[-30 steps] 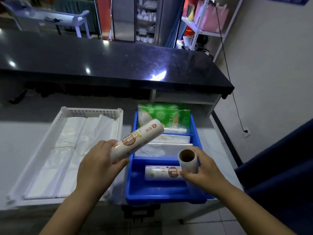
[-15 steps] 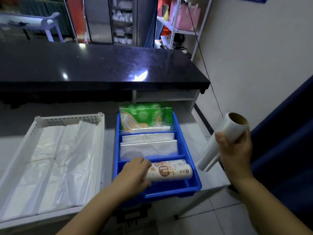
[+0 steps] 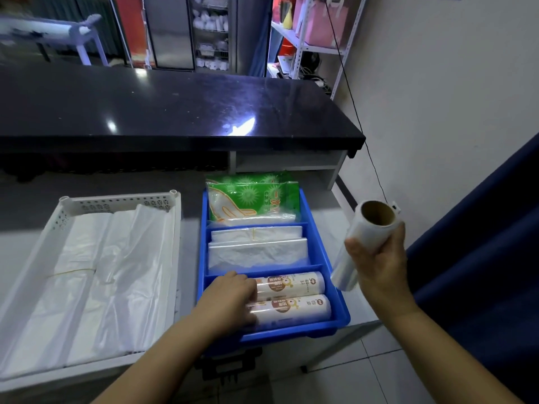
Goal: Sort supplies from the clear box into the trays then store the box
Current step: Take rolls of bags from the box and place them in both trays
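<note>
Found at far left a white perforated plastic tray (image 3: 116, 202) holding folded white plastic bags (image 3: 102, 272). Beside it, saw a blue divided plastic tray (image 3: 291, 333), with the left hand (image 3: 230, 298) curled over the left ends of two white brown-labelled rolls (image 3: 291, 287) in its nearest compartment. Rightmost, noted the right hand (image 3: 379, 266) clamped round a clear film roll on a cardboard core (image 3: 369, 228), held aloft.
</note>
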Demonstrator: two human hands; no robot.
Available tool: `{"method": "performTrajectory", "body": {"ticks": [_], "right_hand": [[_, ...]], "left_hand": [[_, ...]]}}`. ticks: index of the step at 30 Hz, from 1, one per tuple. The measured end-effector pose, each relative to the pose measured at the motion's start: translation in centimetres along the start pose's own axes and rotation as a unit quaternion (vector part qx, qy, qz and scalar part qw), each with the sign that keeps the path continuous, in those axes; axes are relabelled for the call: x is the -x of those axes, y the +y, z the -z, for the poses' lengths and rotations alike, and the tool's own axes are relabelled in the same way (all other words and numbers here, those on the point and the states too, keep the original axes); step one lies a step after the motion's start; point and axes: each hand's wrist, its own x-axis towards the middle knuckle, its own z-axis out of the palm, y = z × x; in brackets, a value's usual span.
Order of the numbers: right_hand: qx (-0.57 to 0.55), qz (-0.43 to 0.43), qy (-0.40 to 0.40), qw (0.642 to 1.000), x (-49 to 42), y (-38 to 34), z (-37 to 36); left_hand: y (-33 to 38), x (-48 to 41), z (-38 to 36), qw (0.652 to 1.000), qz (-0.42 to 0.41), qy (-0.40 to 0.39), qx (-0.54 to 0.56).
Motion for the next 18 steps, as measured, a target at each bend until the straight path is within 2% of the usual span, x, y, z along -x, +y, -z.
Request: {"method": "performTrajectory", "body": {"ticks": [2, 4, 6, 8, 10, 11, 14, 18], "right_hand": [[0.047, 0.03, -0.057, 0.997, 0.1, -0.1, -1.6], [0.151, 0.09, -0.129, 0.976, 0.2, 0.2, -3.5], [0.281, 0.166, -0.209, 0.922, 0.3, 0.9, -5.7], [0.374, 0.229, -0.293, 0.85, 0.7, 1.9, -7.9], [0.42, 0.259, -0.36, 0.792, 1.3, 3.1, -9.6], [0.428, 0.261, -0.381, 0.777, 1.5, 3.6, -10.1], [0.439, 0.263, -0.402, 0.76, 1.8, 4.5, -10.9], [0.439, 0.259, -0.406, 0.758, 1.6, 4.8, -11.1]], "left_hand": [[-0.9, 0.5, 1.8, 0.997, 0.025, 0.061, 0.036], [-2.3, 1.4, 3.7, 0.987, 0.059, 0.137, 0.065], [-3.4, 2.5, 5.0, 0.975, 0.086, 0.188, 0.083], [-4.1, 3.6, 5.5, 0.969, 0.104, 0.201, 0.097], [-4.4, 4.6, 5.2, 0.968, 0.115, 0.199, 0.104], [-4.6, 5.0, 4.9, 0.966, 0.118, 0.202, 0.106], [-5.0, 6.2, 4.2, 0.96, 0.139, 0.212, 0.12], [-4.9, 6.9, 3.4, 0.953, 0.166, 0.218, 0.129]]}}
